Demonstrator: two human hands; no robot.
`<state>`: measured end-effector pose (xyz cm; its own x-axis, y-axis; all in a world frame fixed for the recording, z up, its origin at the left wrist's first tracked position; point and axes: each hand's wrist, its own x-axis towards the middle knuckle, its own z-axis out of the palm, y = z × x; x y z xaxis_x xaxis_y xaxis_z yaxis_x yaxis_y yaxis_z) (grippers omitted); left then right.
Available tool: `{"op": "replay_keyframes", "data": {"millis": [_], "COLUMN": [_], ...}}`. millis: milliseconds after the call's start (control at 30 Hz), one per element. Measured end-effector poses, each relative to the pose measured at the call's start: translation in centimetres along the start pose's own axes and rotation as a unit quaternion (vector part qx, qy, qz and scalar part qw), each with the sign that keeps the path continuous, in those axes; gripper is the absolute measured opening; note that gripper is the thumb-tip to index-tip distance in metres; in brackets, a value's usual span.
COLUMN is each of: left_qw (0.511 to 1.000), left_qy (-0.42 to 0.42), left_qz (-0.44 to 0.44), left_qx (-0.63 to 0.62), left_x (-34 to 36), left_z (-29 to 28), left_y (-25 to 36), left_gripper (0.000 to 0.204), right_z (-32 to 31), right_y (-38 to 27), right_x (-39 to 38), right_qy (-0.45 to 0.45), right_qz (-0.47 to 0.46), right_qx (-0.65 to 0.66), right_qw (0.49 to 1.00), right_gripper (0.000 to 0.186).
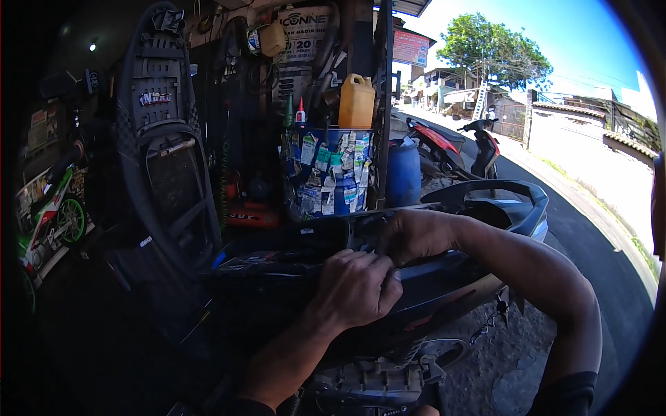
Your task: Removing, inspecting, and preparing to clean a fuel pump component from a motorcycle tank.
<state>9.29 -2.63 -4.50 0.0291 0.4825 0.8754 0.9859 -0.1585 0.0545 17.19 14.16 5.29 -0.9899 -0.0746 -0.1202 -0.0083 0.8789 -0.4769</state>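
In a roadside workshop, the left hand (355, 288) and right hand (411, 236) pinch something unseen at the dark scooter body (444, 284), beneath its rear grab rail (485, 188).

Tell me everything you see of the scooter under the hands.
The scooter is dark blue-grey, glossy plastic bodywork, its seat raised upright at left, the underseat area open. A black rear grab rail curves at upper right. Wheel and engine parts show below, over gravel. The left hand and right hand both press at the body's top edge.

Dim cluttered workshop wall (229, 104) beside a sunlit road (596, 236).
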Motion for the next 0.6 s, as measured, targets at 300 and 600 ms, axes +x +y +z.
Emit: {"op": "replay_keyframes", "data": {"millis": [300,600], "left_qw": [1.000,1.000], "left_qy": [-0.008,0.008], "left_qz": [-0.017,-0.008], "left_qx": [-0.007,-0.012], "left_x": [-0.06,0.20], "left_z": [0.10,0.01], "left_y": [-0.02,0.06], "left_gripper": [0.018,0.015], "right_z": [0.15,-0.46], "right_y": [0.58,0.20], "right_x": [0.33,-0.52], "right_qy": [-0.047,-0.046], "right_qz": [-0.008,0.056], "right_qx": [0.079,0.109], "right_qw": [0.996,0.991], "right_gripper": [0.033,0.038]}}
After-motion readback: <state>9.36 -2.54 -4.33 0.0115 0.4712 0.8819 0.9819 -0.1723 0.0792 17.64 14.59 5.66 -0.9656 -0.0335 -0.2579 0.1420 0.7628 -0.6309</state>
